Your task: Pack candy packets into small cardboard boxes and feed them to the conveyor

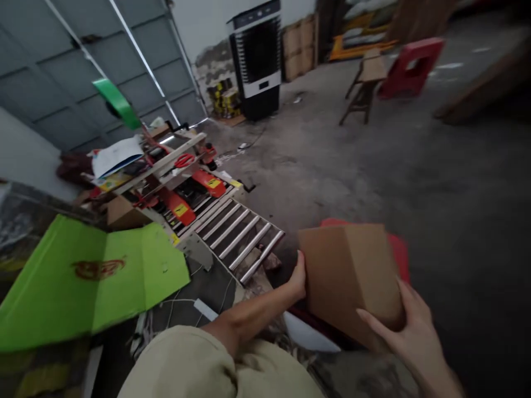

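A brown cardboard box point(332, 265) is held between my two hands, over a red surface point(399, 257) that shows behind it. My left hand point(299, 276) presses against its left side, with the fingers partly hidden by the box. On the right, my right hand point(409, 320) grips the near corner, thumb on one face and fingers around the edge. To the left of the box lies a short roller conveyor point(244, 237), which leads up to a carton sealing machine point(182, 188) with red and yellow parts and a green tape roll point(118, 104) on top.
A bright green printed cardboard sheet point(120, 282) lies at the left. An air cooler point(257, 61) stands by the far wall. Beyond the grey floor are a wooden bench point(371, 69) and a red plastic stool point(410, 69). Cables and a white power strip point(206, 310) lie below the rollers.
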`<state>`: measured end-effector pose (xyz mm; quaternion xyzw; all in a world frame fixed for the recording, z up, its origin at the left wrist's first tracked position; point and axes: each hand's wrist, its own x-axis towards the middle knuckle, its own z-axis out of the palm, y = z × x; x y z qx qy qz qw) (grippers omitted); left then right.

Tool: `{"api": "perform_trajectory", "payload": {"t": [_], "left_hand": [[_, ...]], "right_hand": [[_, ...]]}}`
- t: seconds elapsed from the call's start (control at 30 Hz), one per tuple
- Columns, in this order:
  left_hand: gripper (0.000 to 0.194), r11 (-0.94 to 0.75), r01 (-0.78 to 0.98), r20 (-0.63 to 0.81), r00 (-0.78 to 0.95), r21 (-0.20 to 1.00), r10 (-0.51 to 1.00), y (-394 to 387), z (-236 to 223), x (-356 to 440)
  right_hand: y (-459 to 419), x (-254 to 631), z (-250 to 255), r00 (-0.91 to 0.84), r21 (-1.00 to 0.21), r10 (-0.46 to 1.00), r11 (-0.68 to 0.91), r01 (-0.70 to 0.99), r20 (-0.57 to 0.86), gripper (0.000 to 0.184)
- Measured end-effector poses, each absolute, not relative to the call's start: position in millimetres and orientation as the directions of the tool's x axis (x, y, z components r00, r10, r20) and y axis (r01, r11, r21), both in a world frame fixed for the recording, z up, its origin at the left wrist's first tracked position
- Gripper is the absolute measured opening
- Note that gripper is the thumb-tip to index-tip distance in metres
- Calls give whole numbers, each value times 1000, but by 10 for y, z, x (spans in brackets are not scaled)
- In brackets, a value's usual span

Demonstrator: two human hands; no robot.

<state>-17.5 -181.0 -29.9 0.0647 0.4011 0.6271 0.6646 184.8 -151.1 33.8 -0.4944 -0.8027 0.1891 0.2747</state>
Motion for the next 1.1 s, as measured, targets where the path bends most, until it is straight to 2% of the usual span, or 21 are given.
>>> {"api": "perform_trajectory", "payload": {"t": [0.1,0.13,0.2,0.23,0.3,0.33,0.37,0.43,0.5,0.57,0.6,0.67,0.7,0.77,0.83,0.9,0.97,1.03,1.1], "left_hand": [[88,35,-832,-487,-289,553,825,-2081,-185,-765],[88,-9,-810,-510,-379,587,772,-2187,-139,-985],[83,-55,-669,-523,-626,741,578,-2416,-7,-1411],[79,-42,-546,-476,-763,837,437,-2536,85,-1596],[75,60,-214,-222,-952,975,211,-2758,312,-1861],[76,122,-36,-61,-975,992,212,-2841,434,-1932],[77,163,135,79,-946,977,314,-2897,552,-1963],[83,136,417,235,-720,899,652,-2919,737,-1932],[95,68,575,245,-449,815,859,-2852,818,-1835],[108,61,679,237,-337,731,911,-2766,794,-1745],[110,83,724,238,-330,685,914,-2733,754,-1728],[103,143,800,225,-328,583,918,-2699,658,-1801],[99,174,835,210,-323,522,923,-2696,618,-1911],[93,231,893,159,-311,387,937,-2700,589,-2305],[91,277,928,87,-306,250,948,-2703,657,-2917],[91,322,935,31,-330,146,944,-2699,829,-3627],[90,374,922,-4,-375,99,927,-2669,1044,-4212],[86,431,900,-5,-431,64,902,-2566,1171,-4452],[80,447,893,141,-449,45,882,-2358,1073,-4258]], "right_hand": [[-1515,1050,800,-561,-532,789,596,601,250,95],[-1528,756,920,-628,-494,740,651,576,243,94],[-1571,171,1053,-745,-402,627,757,515,228,93],[-1599,-106,1061,-792,-358,572,800,482,212,93],[-1657,-595,989,-861,-287,484,856,429,157,93],[-1676,-795,928,-884,-267,451,873,407,126,92],[-1678,-955,865,-901,-259,423,884,388,93,91],[-1610,-1136,759,-925,-309,378,883,352,28,93],[-1437,-1104,696,-947,-500,321,819,281,-5,98],[-1211,-853,650,-934,-769,355,606,202,34,96],[-1105,-657,618,-899,-867,434,467,173,54,91],[-959,-164,505,-765,-957,644,227,180,9,82],[-930,112,420,-682,-967,729,131,217,-55,81],[-964,673,197,-544,-951,810,-51,304,-217,84],[-1085,1192,-56,-452,-906,806,-230,356,-382,85],[-1244,1619,-281,-389,-856,781,-342,388,-488,82],[-1426,1929,-420,-319,-834,795,-381,400,-516,78],[-1665,2118,-443,-237,-847,845,-375,378,-480,74],[-1970,2189,-362,-184,-890,903,-317,327,-389,64]]}}
